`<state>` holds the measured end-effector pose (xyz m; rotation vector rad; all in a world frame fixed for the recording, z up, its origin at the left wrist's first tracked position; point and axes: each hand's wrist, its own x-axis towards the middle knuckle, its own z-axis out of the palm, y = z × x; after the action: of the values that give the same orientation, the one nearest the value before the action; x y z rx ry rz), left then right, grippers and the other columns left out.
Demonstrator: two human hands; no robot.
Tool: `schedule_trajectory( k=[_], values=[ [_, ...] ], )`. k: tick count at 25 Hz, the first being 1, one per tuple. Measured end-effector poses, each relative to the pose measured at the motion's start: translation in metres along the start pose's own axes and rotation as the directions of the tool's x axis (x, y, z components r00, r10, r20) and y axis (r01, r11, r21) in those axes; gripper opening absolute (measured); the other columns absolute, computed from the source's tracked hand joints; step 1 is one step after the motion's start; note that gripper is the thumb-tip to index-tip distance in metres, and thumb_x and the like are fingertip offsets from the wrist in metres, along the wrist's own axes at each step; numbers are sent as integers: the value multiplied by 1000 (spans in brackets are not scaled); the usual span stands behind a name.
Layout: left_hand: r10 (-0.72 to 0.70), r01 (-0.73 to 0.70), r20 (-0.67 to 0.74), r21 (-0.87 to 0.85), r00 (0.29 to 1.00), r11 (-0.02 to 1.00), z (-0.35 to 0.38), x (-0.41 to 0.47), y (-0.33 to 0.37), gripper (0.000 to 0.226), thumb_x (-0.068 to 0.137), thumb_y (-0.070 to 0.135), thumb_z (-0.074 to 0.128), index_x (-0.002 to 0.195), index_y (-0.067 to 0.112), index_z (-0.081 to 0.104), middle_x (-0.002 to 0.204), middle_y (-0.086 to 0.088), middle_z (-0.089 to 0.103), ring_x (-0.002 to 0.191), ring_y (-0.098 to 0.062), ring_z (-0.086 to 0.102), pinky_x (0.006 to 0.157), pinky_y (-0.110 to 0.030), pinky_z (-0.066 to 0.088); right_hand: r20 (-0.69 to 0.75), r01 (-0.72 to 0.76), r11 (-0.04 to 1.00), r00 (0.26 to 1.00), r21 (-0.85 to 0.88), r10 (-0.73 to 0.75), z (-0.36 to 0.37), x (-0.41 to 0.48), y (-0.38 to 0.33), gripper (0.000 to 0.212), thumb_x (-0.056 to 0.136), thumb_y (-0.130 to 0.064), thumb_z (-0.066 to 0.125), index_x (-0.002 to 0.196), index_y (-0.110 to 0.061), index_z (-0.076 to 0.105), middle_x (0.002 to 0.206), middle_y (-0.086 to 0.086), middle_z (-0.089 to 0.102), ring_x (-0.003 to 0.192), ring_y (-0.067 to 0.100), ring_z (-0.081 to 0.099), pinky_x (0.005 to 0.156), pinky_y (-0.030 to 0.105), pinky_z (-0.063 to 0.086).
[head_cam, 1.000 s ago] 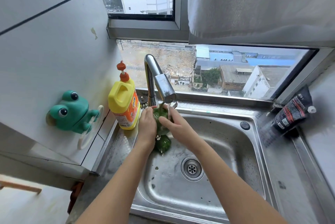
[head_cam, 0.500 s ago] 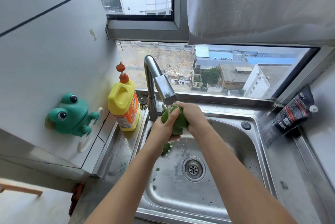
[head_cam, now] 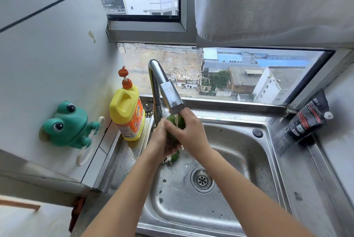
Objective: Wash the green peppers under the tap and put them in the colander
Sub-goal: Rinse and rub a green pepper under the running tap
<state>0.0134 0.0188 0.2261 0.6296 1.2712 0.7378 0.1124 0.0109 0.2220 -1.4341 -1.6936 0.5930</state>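
Observation:
A green pepper sits right under the spout of the steel tap, with water running over it. My left hand cups it from the left and below. My right hand wraps over it from the right. A second green pepper lies in the steel sink just below my hands, mostly hidden by them. No colander is in view.
A yellow detergent bottle stands on the sink's left ledge beside the tap. A green frog holder is stuck to the left wall. A black pouch leans at the right corner. The drain sits mid-basin.
Both hands have kept turning the pepper under the water. The right hand now lies over its right side and the left hand has slid lower beneath it.

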Motion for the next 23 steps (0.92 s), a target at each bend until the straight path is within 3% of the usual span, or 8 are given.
schedule_trajectory(
  k=[3, 5, 7, 10, 13, 17, 20, 23],
  values=[
    [-38, 27, 56, 186, 998, 982, -3, 0, -5, 75, 89, 71, 20, 81, 10, 64, 71, -17, 68, 63, -28, 65, 62, -33, 55, 137, -372, 910, 926, 183, 351, -6, 14, -2, 15, 92, -37, 52, 83, -25, 51, 79, -6, 55, 75, 13, 52, 64, 24, 38],
    [41, -50, 147, 61, 988, 997, 5, -4, -7, 63, 92, 65, 26, 94, 15, 65, 90, -15, 69, 82, -30, 67, 80, -43, 55, 129, -443, 868, 896, 224, 424, -3, 16, -1, 19, 97, -35, 41, 94, -18, 50, 93, 5, 58, 88, 21, 53, 72, 30, 39],
    [90, -77, 81, -144, 993, 987, 5, 0, -3, 48, 96, 55, 32, 98, 19, 64, 90, -8, 70, 83, -23, 67, 72, -40, 58, 176, -393, 882, 917, 260, 357, 4, 15, 2, 22, 100, -32, 36, 108, -17, 50, 113, 10, 57, 103, 21, 52, 86, 32, 41],
    [-109, 114, 36, -240, 993, 964, -12, 9, 6, 47, 93, 55, 36, 91, 16, 63, 71, -10, 70, 54, -20, 67, 47, -25, 55, 408, -311, 908, 895, 280, 180, 0, 12, 15, 39, 99, -32, 42, 135, -17, 43, 131, 6, 53, 120, 17, 50, 105, 34, 41],
    [-339, 369, 246, -88, 908, 925, -22, 3, 6, 56, 87, 60, 37, 89, 8, 59, 67, -20, 64, 29, -12, 47, 28, -12, 38, 582, -380, 856, 804, 350, 119, -22, 15, 22, 40, 91, -31, 55, 130, -25, 49, 126, 7, 58, 118, 20, 56, 102, 39, 47],
    [-406, 470, 445, -38, 798, 882, -18, 0, -4, 69, 76, 70, 45, 89, 4, 54, 65, -19, 59, 27, -9, 43, 25, -12, 35, 735, -391, 845, 679, 366, -4, -44, 20, 20, 29, 89, -14, 58, 116, -22, 59, 120, 7, 61, 112, 18, 59, 93, 30, 50],
    [-453, 559, 510, -69, 732, 826, -16, 0, -12, 74, 62, 69, 56, 87, 0, 57, 65, -19, 59, 31, -12, 51, 29, -16, 43, 680, -348, 887, 731, 304, 54, -42, 18, 27, 31, 83, -33, 66, 110, -19, 64, 115, 10, 65, 111, 26, 61, 97, 39, 51],
    [-463, 607, 488, -186, 739, 773, -12, 6, -25, 79, 74, 70, 54, 106, -2, 58, 81, -25, 63, 56, -30, 68, 45, -33, 58, 519, -327, 918, 838, 226, 171, -26, 16, 34, 39, 78, -55, 62, 85, -19, 73, 96, 10, 72, 96, 27, 67, 93, 45, 52]
  ],
)
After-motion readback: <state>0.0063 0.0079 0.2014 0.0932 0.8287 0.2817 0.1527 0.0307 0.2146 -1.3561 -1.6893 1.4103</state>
